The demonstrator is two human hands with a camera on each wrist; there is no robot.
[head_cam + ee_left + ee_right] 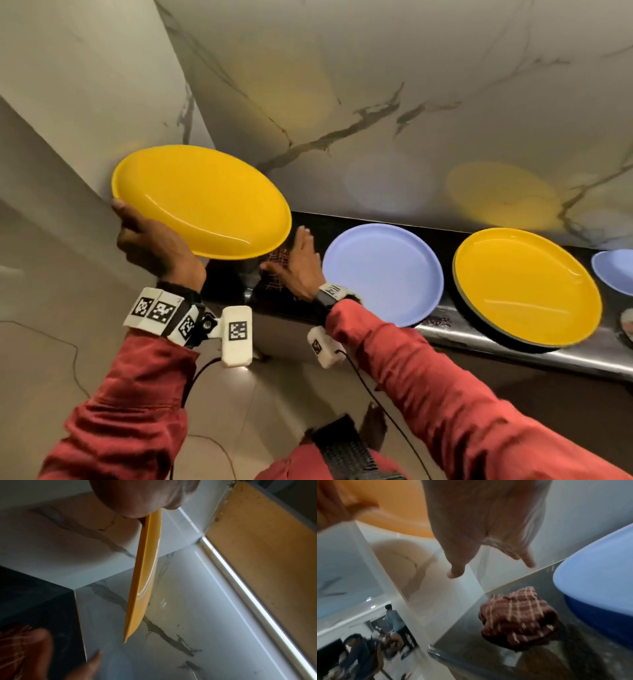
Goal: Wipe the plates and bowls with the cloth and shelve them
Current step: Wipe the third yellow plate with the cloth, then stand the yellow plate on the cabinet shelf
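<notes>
My left hand (150, 236) grips a yellow plate (202, 202) by its near rim and holds it tilted in the air at the left end of the counter; the left wrist view shows this plate (145, 566) edge-on. My right hand (298, 263) hovers open, fingers straight, just above a crumpled brown checked cloth (279, 260) lying on the dark counter. In the right wrist view the cloth (518, 618) lies apart from the fingers (457, 566). A blue plate (383, 274) and a second yellow plate (527, 287) rest on the counter to the right.
The dark counter (513, 356) has a shiny metal front edge. A marble wall (376, 102) rises behind it and a pillar stands at the left. Another blue dish (616, 270) sits at the far right. People are visible in a room beyond in the right wrist view.
</notes>
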